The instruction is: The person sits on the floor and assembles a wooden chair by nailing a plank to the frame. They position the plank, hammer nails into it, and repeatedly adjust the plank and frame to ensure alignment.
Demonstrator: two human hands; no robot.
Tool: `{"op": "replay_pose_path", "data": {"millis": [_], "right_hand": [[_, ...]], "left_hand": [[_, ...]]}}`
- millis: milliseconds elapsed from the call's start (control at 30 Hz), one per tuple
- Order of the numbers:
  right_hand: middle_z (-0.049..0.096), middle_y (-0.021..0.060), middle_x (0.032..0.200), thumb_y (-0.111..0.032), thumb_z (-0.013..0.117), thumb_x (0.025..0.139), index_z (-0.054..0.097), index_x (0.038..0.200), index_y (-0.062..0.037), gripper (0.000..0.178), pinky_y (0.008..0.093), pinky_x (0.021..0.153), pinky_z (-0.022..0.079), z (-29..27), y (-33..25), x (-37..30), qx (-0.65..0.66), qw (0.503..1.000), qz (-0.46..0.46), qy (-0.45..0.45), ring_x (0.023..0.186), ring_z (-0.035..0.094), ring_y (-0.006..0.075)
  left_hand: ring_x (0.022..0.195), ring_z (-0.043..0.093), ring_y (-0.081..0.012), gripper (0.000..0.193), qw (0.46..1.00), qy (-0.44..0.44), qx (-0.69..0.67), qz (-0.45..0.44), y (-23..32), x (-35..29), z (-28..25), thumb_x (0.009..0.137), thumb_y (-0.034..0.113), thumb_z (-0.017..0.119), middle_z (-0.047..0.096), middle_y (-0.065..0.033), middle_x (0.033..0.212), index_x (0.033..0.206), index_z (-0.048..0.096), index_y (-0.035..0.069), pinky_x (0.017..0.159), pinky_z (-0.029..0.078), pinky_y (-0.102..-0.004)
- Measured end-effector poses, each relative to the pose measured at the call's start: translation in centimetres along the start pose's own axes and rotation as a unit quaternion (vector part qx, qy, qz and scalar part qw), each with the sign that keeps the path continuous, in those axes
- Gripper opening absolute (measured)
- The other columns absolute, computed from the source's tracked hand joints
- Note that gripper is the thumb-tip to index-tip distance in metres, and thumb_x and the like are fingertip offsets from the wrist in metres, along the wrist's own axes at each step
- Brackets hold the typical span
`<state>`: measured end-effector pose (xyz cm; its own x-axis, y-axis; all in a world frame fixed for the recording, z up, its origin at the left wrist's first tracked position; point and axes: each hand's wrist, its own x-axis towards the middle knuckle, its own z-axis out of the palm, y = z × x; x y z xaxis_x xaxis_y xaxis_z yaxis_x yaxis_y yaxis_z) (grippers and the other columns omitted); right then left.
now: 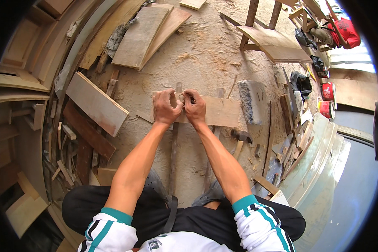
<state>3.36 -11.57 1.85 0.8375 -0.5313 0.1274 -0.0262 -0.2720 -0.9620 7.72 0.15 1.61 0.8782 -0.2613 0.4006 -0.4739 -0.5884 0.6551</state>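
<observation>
Plywood strip [223, 111] sits directly under your hands, long axis left-right, crosswise over two narrow bars [174, 161]. Left hand [165, 106] is over the strip's left end, right hand [195, 110] just inboard, so nearer its long uncovered stretch. Fingers of both curled, tips meeting; can't tell what they pinch. Hammer [241, 136] lies off the strip's near edge, right side.
</observation>
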Motion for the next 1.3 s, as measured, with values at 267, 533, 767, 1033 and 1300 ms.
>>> {"op": "replay_pose_path", "data": {"millis": [267, 533, 767, 1033, 1300], "right_hand": [[0.071, 0.0147, 0.086, -0.005, 0.065, 0.092, 0.066, 0.102, -0.0044, 0.01, 0.0343, 0.066, 0.054, 0.1, -0.3, -0.2, -0.021, 1.0, -0.01, 0.008, 0.075, 0.071, 0.0236], [0.07, 0.0139, 0.097, 0.0, 0.065, 0.085, 0.065, 0.103, -0.0053, 0.019, 0.0391, 0.07, 0.056, 0.1, 0.6, -0.3, -0.072, 0.989, -0.132, -0.013, 0.085, 0.07, 0.0315], [0.07, 0.0102, 0.1, 0.0, 0.067, 0.079, 0.065, 0.102, -0.0086, 0.025, 0.0414, 0.071, 0.057, 0.4, 0.4, -0.1, -0.165, 0.959, -0.229, -0.039, 0.087, 0.069, 0.0329], [0.069, 0.0098, 0.1, 0.002, 0.065, 0.079, 0.062, 0.105, -0.0085, 0.028, 0.0413, 0.069, 0.057, 0.7, 0.2, 0.2, -0.182, 0.952, -0.242, -0.034, 0.087, 0.068, 0.0324], [0.069, 0.0131, 0.1, 0.007, 0.062, 0.079, 0.062, 0.108, -0.007, 0.032, 0.0418, 0.072, 0.056, 0.4, 0.1, 0.0, -0.171, 0.953, -0.244, -0.047, 0.088, 0.068, 0.0355]], "left_hand": [[0.091, 0.057, -0.029, 0.039, 1.0, -0.003, -0.008, -0.011, 0.1, 0.0, -0.2, 0.068, 0.015, 0.071, 0.063, -0.0068, 0.092, 0.105, 0.063, 0.009, 0.088, 0.045, -0.0422], [0.092, 0.058, -0.0275, 0.033, 1.0, 0.001, -0.016, 0.016, 0.3, 0.0, -0.2, 0.073, 0.014, 0.074, 0.065, -0.0068, 0.094, 0.104, 0.064, 0.01, 0.087, 0.044, -0.0414], [0.089, 0.06, -0.0266, 0.029, 0.999, -0.002, -0.045, 0.017, -0.1, -0.1, -0.2, 0.076, 0.008, 0.075, 0.066, -0.0072, 0.094, 0.102, 0.064, 0.008, 0.084, 0.045, -0.0394], [0.092, 0.061, -0.0269, 0.027, 0.998, -0.023, -0.055, 0.015, -0.4, 0.0, -0.4, 0.077, 0.008, 0.073, 0.067, -0.0064, 0.097, 0.103, 0.064, 0.009, 0.084, 0.044, -0.04], [0.086, 0.061, -0.025, 0.019, 0.998, -0.007, -0.034, 0.051, -0.5, 0.2, -0.4, 0.082, 0.007, 0.072, 0.068, -0.0053, 0.093, 0.101, 0.066, 0.01, 0.083, 0.045, -0.0389]]}}
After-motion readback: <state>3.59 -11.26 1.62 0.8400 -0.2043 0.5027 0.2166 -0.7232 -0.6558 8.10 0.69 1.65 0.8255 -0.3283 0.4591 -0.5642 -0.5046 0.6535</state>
